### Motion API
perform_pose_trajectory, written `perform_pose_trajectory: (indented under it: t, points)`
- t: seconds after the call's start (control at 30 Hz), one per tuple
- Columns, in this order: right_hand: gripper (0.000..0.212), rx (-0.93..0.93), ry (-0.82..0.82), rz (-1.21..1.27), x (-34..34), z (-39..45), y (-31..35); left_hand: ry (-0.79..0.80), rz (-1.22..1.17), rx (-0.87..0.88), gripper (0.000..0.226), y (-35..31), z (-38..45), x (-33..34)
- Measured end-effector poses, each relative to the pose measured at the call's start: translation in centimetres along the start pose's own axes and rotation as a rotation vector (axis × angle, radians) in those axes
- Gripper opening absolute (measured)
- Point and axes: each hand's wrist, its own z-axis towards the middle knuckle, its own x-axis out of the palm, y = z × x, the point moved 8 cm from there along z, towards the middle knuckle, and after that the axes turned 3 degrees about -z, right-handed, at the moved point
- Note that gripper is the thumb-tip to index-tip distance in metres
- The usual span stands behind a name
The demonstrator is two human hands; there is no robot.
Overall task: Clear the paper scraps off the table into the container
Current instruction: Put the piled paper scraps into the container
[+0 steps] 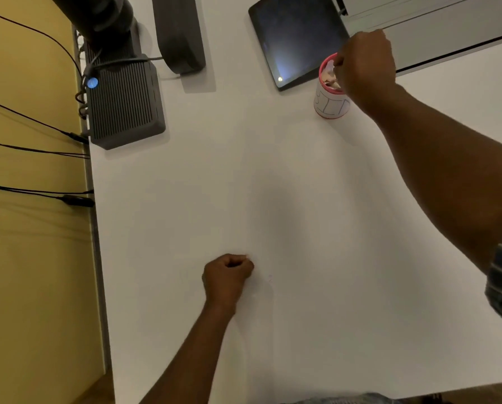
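The container (330, 107) is a white cup with a pink rim and blue lettering, standing at the back right of the white table (273, 185). Pale paper scraps (330, 78) fill its mouth. My right hand (365, 68) hovers over the cup, its fingers bunched and pointing down into the opening, pinching a pale scrap at the fingertips. My left hand (228, 275) rests on the table near the front as a closed fist; nothing shows inside it. A faint tiny speck (270, 277) lies just right of that fist.
A dark tablet (293, 36) lies right behind the cup, touching distance from it. A dark ribbed box (124, 103) with a blue light and cables sits at the back left, beside a dark stand (178, 33). The table's left edge borders a yellow floor.
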Motion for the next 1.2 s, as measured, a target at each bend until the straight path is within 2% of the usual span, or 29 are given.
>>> perform_pose_trajectory:
  t: [0.13,0.23,0.3,0.4,0.63,0.77,0.87,1.0,1.13,1.2]
  points:
    - [0.024,-0.030,-0.159,0.243,-1.5,-2.8,-0.7,0.082,-0.282,-0.135,0.011,-2.0,0.8,0.0]
    - [0.025,0.016,-0.257,0.387,-1.6,-5.6,-1.5,0.127,-0.418,-0.128,0.013,-4.7,1.6,0.9]
    - [0.022,0.044,-0.245,0.444,-0.3,-8.6,-1.7,0.158,-0.435,-0.089,0.014,-7.1,2.1,1.9]
    - [0.015,-0.020,-0.102,0.560,4.0,-15.4,-0.7,0.205,-0.397,0.007,0.017,-11.2,2.7,3.8]
    - [0.017,-0.318,0.336,0.540,12.9,-30.5,3.6,0.335,-0.308,0.268,0.018,-23.2,2.8,9.8]
    - [0.023,-0.637,0.406,0.409,14.6,-35.1,5.7,0.303,-0.201,0.426,0.017,-29.8,2.3,12.8]
    - [0.018,-0.839,0.349,0.256,15.5,-37.6,6.4,0.202,-0.082,0.504,0.013,-32.9,2.6,14.5]
    - [0.024,-0.868,0.290,0.187,14.9,-38.0,6.5,0.073,0.119,0.668,0.005,-35.9,4.2,17.0]
    - [0.027,-0.827,0.251,0.173,14.3,-38.3,6.9,0.089,0.435,0.836,0.009,-36.8,4.1,21.5]
    - [0.024,-0.852,0.243,0.107,14.6,-38.8,7.2,0.081,0.637,0.933,0.021,-36.2,3.9,23.5]
